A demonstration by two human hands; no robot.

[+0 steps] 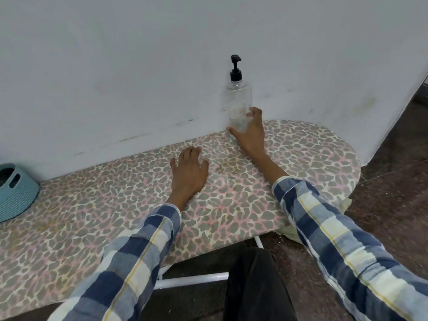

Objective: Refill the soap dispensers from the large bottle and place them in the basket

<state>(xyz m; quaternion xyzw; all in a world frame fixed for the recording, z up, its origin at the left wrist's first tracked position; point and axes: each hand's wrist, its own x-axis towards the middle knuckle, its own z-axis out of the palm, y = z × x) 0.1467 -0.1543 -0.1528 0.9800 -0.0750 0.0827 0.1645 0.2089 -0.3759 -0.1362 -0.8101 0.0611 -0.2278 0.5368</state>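
A clear plastic soap dispenser (236, 98) with a black pump top stands upright at the back of the leopard-print board (115, 216), close against the white wall. My right hand (251, 133) grips its lower part, thumb on the left side and fingers round the right. My left hand (188, 170) lies flat on the board, palm down and fingers spread, well to the left of the dispenser and holding nothing. A teal woven basket (16, 193) with a handle slot sits at the far left edge, partly cut off. The large bottle is out of view.
The white wall (139, 77) runs right behind the board. Dark speckled floor (393, 181) lies to the right and in front. White metal legs (192, 278) of the board show beneath its near edge, beside my dark trouser leg.
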